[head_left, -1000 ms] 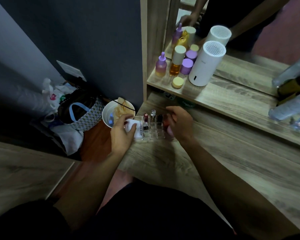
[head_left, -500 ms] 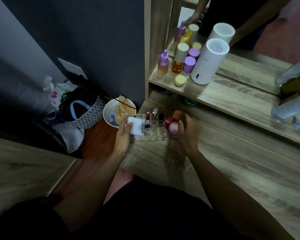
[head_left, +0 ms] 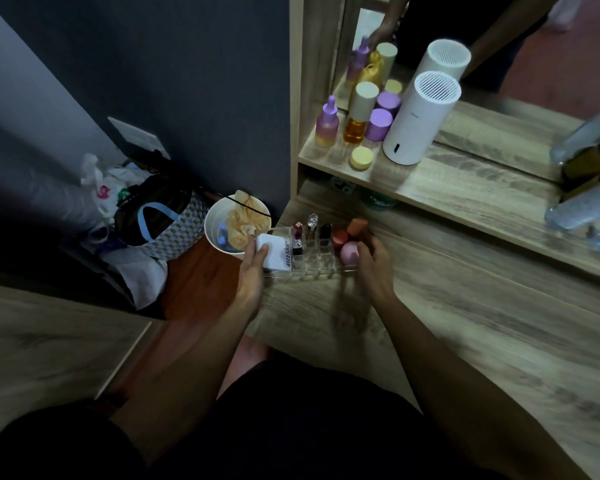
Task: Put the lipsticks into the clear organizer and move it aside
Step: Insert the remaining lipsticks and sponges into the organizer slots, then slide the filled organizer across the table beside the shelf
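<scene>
The clear organizer (head_left: pixel 321 266) stands at the left end of the wooden desk (head_left: pixel 465 306), near its edge. Several lipsticks (head_left: pixel 312 226) stand upright in its slots, with a white box (head_left: pixel 274 254) at its left end and pink and orange sponges (head_left: pixel 349 252) at its right end. My left hand (head_left: pixel 253 268) grips the left end, thumb on the white box. At the right end my right hand (head_left: pixel 374 265) holds the organizer beside the pink sponge.
A white bucket (head_left: pixel 215 233) and a checked bag (head_left: pixel 167 223) sit on the floor just left of the desk. The shelf above carries purple and amber bottles (head_left: pixel 357 116) and a white cylinder (head_left: pixel 420 123). Clear bottles (head_left: pixel 586 202) stand at the far right.
My right hand has shifted from over the organizer's middle to its right end, uncovering the sponges. The organizer and my left hand have barely moved.
</scene>
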